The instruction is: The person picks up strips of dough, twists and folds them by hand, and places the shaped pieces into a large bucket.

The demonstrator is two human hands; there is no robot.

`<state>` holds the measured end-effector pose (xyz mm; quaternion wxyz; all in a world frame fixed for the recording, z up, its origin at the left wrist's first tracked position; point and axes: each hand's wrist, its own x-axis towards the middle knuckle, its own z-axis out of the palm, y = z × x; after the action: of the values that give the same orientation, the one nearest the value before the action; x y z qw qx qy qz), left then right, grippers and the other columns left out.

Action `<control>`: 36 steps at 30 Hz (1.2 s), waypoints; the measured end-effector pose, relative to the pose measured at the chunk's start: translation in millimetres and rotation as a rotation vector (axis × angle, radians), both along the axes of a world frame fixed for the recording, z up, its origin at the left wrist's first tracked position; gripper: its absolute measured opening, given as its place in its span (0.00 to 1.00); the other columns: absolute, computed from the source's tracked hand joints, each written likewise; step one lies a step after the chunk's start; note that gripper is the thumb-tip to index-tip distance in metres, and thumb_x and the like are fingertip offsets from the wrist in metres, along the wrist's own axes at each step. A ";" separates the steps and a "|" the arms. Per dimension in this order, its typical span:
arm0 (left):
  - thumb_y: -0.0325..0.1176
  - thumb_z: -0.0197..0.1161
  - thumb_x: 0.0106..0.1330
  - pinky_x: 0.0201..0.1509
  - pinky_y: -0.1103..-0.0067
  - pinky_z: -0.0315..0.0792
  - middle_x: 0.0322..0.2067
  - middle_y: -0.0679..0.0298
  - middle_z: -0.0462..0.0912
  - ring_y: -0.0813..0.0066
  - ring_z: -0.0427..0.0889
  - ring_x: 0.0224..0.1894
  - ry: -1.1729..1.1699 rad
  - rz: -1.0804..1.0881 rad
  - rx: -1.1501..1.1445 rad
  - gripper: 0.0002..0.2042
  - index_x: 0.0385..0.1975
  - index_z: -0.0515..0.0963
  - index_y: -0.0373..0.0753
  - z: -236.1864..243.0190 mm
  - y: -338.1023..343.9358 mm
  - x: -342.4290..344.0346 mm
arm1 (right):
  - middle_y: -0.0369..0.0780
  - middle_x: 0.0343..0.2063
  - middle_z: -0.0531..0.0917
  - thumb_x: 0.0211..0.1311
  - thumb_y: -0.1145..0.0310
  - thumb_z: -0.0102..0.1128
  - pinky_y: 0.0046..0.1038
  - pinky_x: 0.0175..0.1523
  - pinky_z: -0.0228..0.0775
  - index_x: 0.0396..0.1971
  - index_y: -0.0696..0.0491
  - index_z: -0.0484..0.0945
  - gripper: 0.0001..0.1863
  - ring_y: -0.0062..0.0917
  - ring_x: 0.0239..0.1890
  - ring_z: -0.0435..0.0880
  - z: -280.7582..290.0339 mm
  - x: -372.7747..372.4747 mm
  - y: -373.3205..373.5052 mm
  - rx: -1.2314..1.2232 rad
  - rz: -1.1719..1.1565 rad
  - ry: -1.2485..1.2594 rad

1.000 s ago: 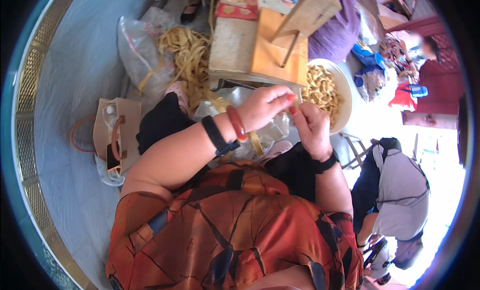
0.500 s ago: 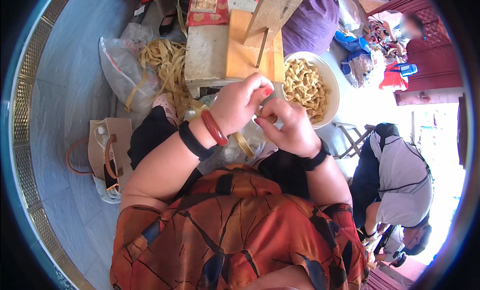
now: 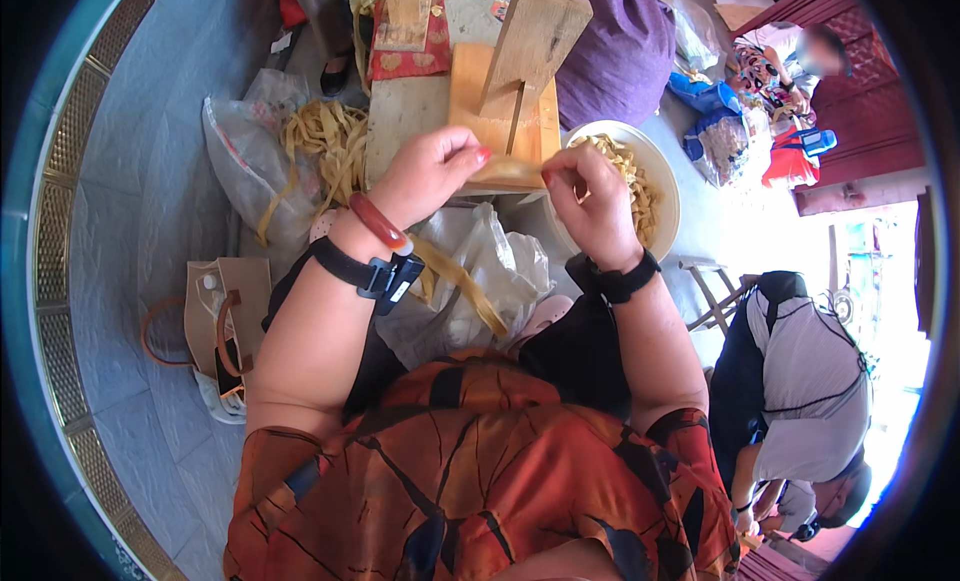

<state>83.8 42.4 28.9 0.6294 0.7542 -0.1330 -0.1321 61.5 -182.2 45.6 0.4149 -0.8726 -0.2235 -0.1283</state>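
Observation:
My left hand (image 3: 425, 179) and my right hand (image 3: 598, 203) are raised in front of me, a short way apart. Each is closed, with thumb and fingers pinching an end of a short flat tan strip (image 3: 514, 170) pulled out between them, slightly blurred. Just beyond the strip, an upright wooden plank (image 3: 537, 46) stands on an orange-brown wooden board (image 3: 468, 86). Beside my right hand is a white basin (image 3: 668, 221) holding folded tan pieces (image 3: 648, 196). Another long tan strip (image 3: 465, 286) lies over clear plastic bags (image 3: 500, 256) below my hands.
The board rests on a worn pale table (image 3: 400, 116). To its left, a heap of tan strips (image 3: 325, 136) lies by a plastic bag (image 3: 240, 151). A beige handbag (image 3: 230, 301) is on the floor. A purple sack (image 3: 615, 56) stands behind the basin. A person bends (image 3: 810, 381) at right.
My hands have moved apart, the left leftward and the right slightly right and up. The strip between them now shows stretched out. The view has shifted slightly.

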 end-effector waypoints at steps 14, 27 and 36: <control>0.35 0.57 0.69 0.25 0.84 0.61 0.18 0.73 0.69 0.87 0.64 0.21 -0.093 -0.032 0.030 0.11 0.26 0.74 0.36 -24.7 -18.6 -25.7 | 0.44 0.45 0.81 0.49 0.79 0.62 0.38 0.52 0.68 0.46 0.56 0.75 0.21 0.42 0.47 0.78 -1.4 -19.3 -23.8 -0.146 -0.002 -0.228; 0.38 0.55 0.71 0.26 0.90 0.57 0.24 0.76 0.70 0.90 0.63 0.23 0.306 -0.332 -0.309 0.09 0.32 0.73 0.41 -28.5 -18.4 -44.7 | 0.40 0.29 0.78 0.47 0.75 0.62 0.33 0.37 0.70 0.36 0.55 0.76 0.13 0.35 0.32 0.78 -4.9 -56.7 -3.7 -0.291 0.197 -0.267; 0.25 0.53 0.67 0.34 0.82 0.66 0.28 0.68 0.77 0.81 0.73 0.29 0.372 -0.185 -0.944 0.09 0.45 0.74 0.36 -21.2 -22.2 -37.7 | 0.36 0.20 0.75 0.47 0.78 0.57 0.31 0.26 0.69 0.44 0.55 0.75 0.19 0.30 0.21 0.77 -14.1 -54.4 -5.8 -0.274 0.259 -0.416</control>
<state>46.1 20.2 7.7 0.8999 0.3365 -0.1301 -0.2448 7.1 -188.0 31.5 0.2512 -0.8398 -0.4286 -0.2191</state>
